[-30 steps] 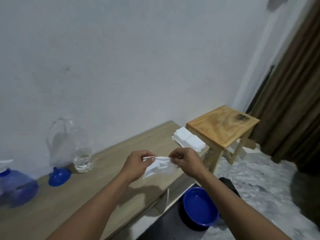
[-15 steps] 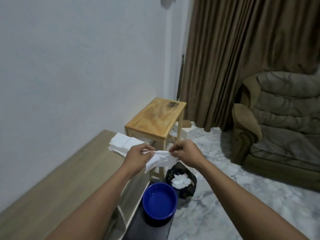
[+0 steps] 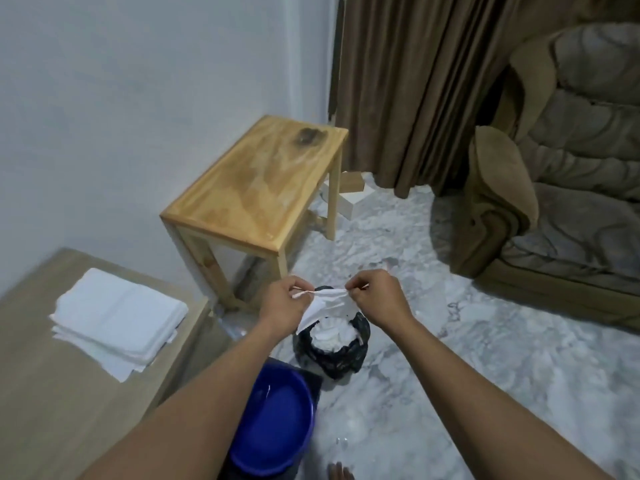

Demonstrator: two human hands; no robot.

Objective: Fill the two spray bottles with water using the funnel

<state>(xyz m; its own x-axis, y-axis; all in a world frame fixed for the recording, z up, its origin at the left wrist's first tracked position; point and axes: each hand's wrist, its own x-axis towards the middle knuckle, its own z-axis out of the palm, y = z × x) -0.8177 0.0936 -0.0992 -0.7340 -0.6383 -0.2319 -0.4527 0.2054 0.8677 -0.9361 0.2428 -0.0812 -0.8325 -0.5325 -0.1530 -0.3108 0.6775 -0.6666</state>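
Both hands out in front, above a small black bin. Left hand closed, pinching one end of a white tissue. Right hand closed too, pinching the other end. Tissue crumpled and stretched flat between the two hands, with one corner hanging down toward the bin. Bin lined with a black bag and stuffed with more white paper.

No spray bottles, funnel or water jug anywhere in view.

Just below the left arm, a round blue bowl on something dark. To the left, a pale wooden table with a neat stack of white cloths on its far end. Behind the hands, a small wooden stool against the white wall, with a dark smudge on its top. Brown curtain farther back, and a puffy brown armchair on the right. Grey and white marble floor all around.
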